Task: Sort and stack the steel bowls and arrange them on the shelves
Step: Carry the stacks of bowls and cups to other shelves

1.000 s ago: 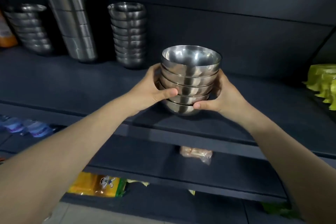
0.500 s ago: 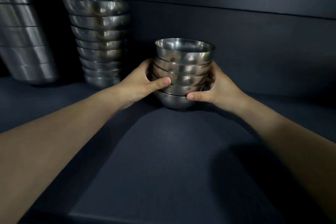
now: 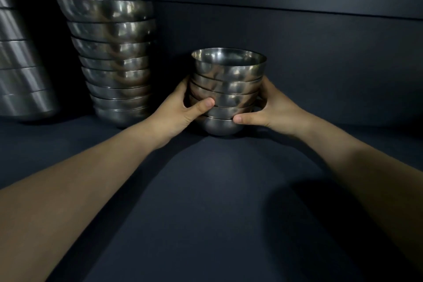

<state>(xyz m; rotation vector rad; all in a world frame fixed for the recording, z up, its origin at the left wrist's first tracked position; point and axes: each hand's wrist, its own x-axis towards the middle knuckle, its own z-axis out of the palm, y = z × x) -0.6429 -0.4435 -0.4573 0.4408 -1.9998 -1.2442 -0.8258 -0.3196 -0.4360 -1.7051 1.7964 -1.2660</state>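
Two hands, left hand (image 3: 180, 110) and right hand (image 3: 272, 110), clasp the bowl stack (image 3: 225, 91) mid-frame on the shelf (image 3: 206, 201); release unevenly and that rounded base may rock, toppling bowls toward the taller stack (image 3: 114, 62).

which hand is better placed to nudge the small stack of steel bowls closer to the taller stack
Right hand: it cups the small stack of steel bowls on the side away from the taller steel bowl stack, so it could likely push that way. The left hand sits between them.

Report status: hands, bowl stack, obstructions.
Left hand and right hand clamp the short stack of round steel bowls, base at the dark shelf. Taller steel bowl stack stands left, apart. Nothing blocking.
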